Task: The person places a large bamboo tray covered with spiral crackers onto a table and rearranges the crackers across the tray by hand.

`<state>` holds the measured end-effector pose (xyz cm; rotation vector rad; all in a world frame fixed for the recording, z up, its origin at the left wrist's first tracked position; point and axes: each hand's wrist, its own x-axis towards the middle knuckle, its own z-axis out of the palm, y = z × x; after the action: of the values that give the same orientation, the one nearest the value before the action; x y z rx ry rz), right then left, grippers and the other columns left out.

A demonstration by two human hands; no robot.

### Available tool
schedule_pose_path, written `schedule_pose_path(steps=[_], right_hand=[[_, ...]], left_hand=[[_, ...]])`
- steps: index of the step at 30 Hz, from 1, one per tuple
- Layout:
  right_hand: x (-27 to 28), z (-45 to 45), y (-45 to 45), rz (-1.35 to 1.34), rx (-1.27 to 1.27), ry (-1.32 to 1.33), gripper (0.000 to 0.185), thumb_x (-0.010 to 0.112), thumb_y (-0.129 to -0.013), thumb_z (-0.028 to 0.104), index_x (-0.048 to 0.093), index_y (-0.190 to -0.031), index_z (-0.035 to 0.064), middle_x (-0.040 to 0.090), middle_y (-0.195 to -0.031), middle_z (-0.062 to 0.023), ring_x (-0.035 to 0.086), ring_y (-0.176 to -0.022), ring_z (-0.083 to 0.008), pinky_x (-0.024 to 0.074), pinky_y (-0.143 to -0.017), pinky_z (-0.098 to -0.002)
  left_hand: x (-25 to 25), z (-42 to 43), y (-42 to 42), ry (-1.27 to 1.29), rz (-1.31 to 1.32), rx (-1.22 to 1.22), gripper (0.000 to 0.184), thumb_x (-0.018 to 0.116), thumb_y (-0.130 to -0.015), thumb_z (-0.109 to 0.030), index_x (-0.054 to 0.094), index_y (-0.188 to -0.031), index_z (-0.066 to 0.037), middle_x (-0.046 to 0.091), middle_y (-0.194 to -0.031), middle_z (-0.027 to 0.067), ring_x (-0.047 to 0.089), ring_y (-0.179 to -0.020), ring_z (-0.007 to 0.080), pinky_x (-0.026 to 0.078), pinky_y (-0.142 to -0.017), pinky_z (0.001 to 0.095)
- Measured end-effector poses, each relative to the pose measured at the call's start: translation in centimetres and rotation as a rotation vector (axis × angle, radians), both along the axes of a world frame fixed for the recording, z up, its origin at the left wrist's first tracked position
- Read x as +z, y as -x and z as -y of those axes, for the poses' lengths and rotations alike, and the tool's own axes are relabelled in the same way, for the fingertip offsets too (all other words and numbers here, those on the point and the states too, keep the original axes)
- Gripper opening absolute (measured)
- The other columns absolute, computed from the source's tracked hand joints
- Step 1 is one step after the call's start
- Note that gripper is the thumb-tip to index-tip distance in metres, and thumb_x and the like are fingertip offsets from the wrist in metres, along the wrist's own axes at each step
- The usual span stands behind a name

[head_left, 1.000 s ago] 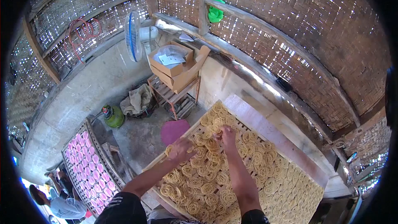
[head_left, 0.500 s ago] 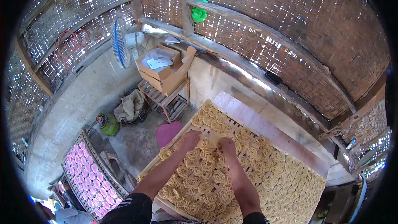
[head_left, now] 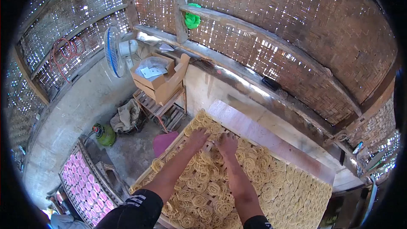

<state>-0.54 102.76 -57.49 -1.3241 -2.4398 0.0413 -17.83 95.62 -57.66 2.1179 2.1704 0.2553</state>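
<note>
Coiled yellowish noodle nests (head_left: 206,188) lie on a slatted rack (head_left: 146,174), loosely piled in the middle and in tight rows at the right. Both my arms reach to the rack's far end. My left hand (head_left: 198,137) is curled down at nests near the far left edge. Close beside it, my right hand (head_left: 226,143) bends its fingers over nests at the far side. A small gap showing the slats lies between the hands. My fingertips are partly hidden among the noodles.
A pale board (head_left: 263,133) runs along the rack's far side by the wall. To the left are a tray of pink rounds (head_left: 87,184), a green gas cylinder (head_left: 104,135), a fan (head_left: 114,52) and a cardboard box (head_left: 159,85) on a wooden stand. A person (head_left: 68,220) shows at lower left.
Both hands have moved farther toward the rack's far edge. The noodles that were between them have come down among the others. The whole view has shifted slightly.
</note>
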Motion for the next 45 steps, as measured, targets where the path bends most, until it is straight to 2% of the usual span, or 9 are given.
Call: schedule_pose_path(steps=[6, 12, 18, 30, 33, 36, 39, 42, 45], right_hand=[[0.7, -1.6, 0.2, 0.134, 0.072, 0.175, 0.038, 0.073, -0.077, 0.035, 0.065, -0.1, 0.0057, 0.065, -0.11, -0.0166, 0.063, -0.099, -0.0342, 0.0528, -0.079, -0.0454], [1.9, -2.0, -2.3, -0.971, -0.286, 1.046, 0.031, 0.067, -0.081, 0.027, 0.069, -0.103, 0.0042, 0.067, -0.075, -0.0159, 0.065, -0.076, -0.0378, 0.0524, -0.076, -0.0468], [2.7, -1.2, -0.9, -0.142, 0.086, 0.074, 0.032, 0.068, -0.083, 0.027, 0.07, -0.112, 0.012, 0.068, -0.1, -0.0118, 0.064, -0.093, -0.0331, 0.0508, -0.082, -0.0465], [1.9, -3.9, 3.8, -0.029, 0.044, 0.166, 0.023, 0.067, -0.082, 0.025, 0.067, -0.089, 0.0033, 0.066, -0.081, -0.0121, 0.066, -0.077, -0.0323, 0.0521, -0.07, -0.0447], [2.6, -4.8, 2.5, -0.674, -0.264, 0.62, 0.022, 0.065, -0.083, 0.024, 0.07, -0.087, 0.003, 0.064, -0.073, -0.0115, 0.065, -0.069, -0.033, 0.0529, -0.069, -0.0435], [3.8, -4.7, 0.6, -0.588, -0.363, 0.828, 0.022, 0.063, -0.085, 0.024, 0.074, -0.09, 0.006, 0.067, -0.081, -0.0113, 0.067, -0.079, -0.0312, 0.0537, -0.074, -0.0416], [4.5, -3.7, -0.3, -0.02, -0.098, 0.24, 0.025, 0.064, -0.085, 0.027, 0.074, -0.096, 0.0078, 0.07, -0.09, -0.0111, 0.067, -0.088, -0.0311, 0.0538, -0.077, -0.0418], [4.2, -3.6, 1.7, -0.201, -0.083, 0.134, 0.028, 0.065, -0.085, 0.03, 0.073, -0.103, 0.0103, 0.069, -0.097, -0.0112, 0.066, -0.093, -0.0317, 0.0535, -0.08, -0.0429], [2.3, -4.5, 3.3, -0.128, 0.164, 0.222, 0.032, 0.066, -0.085, 0.032, 0.072, -0.11, 0.0138, 0.068, -0.098, -0.0115, 0.066, -0.091, -0.0335, 0.0533, -0.08, -0.0436]], left_hand=[[-0.3, -0.5, 0.9, 0.001, -0.024, -0.107, 0.032, 0.054, -0.091, -0.02, 0.066, -0.12, -0.012, 0.059, -0.127, 0.0138, 0.052, -0.123, 0.0322, 0.047, -0.099, 0.0442], [3.3, -0.5, -0.8, -0.031, 0.725, 0.484, 0.028, 0.058, -0.091, -0.021, 0.066, -0.115, -0.01, 0.069, -0.105, 0.0164, 0.066, -0.099, 0.0329, 0.052, -0.086, 0.0439], [1.8, 0.9, -0.2, 0.104, 0.445, 0.346, 0.036, 0.07, -0.084, -0.031, 0.066, -0.112, -0.01, 0.067, -0.109, 0.0176, 0.064, -0.103, 0.0326, 0.052, -0.086, 0.0445], [1.7, -0.1, 4.8, -0.15, -0.323, -0.263, 0.031, 0.059, -0.09, -0.026, 0.062, -0.108, -0.001, 0.056, -0.115, 0.0136, 0.05, -0.118, 0.0294, 0.043, -0.097, 0.0408], [0.5, -1.1, 5.0, -0.157, -0.209, -0.202, 0.028, 0.055, -0.093, -0.019, 0.061, -0.111, 0.001, 0.062, -0.111, 0.0141, 0.056, -0.114, 0.0305, 0.046, -0.095, 0.0412], [1.2, -2.6, 4.3, -0.221, 0.269, 0.274, 0.027, 0.053, -0.095, -0.021, 0.06, -0.109, 0.001, 0.066, -0.101, 0.0188, 0.064, -0.102, 0.0312, 0.05, -0.086, 0.0431], [-0.5, -2.4, 3.3, -0.192, 0.663, 0.385, 0.027, 0.052, -0.097, -0.022, 0.059, -0.107, 0.002, 0.067, -0.095, 0.0235, 0.067, -0.091, 0.0346, 0.051, -0.079, 0.0473], [-0.8, -0.9, 1.9, 0.204, 1.127, 0.498, 0.028, 0.05, -0.099, -0.025, 0.059, -0.106, 0.001, 0.068, -0.092, 0.0238, 0.066, -0.088, 0.0383, 0.051, -0.077, 0.0502], [-3.1, 0.1, 0.9, -0.13, 0.785, 0.604, 0.026, 0.05, -0.099, -0.025, 0.061, -0.102, -0.001, 0.067, -0.082, 0.0218, 0.067, -0.075, 0.0384, 0.051, -0.072, 0.0496]])
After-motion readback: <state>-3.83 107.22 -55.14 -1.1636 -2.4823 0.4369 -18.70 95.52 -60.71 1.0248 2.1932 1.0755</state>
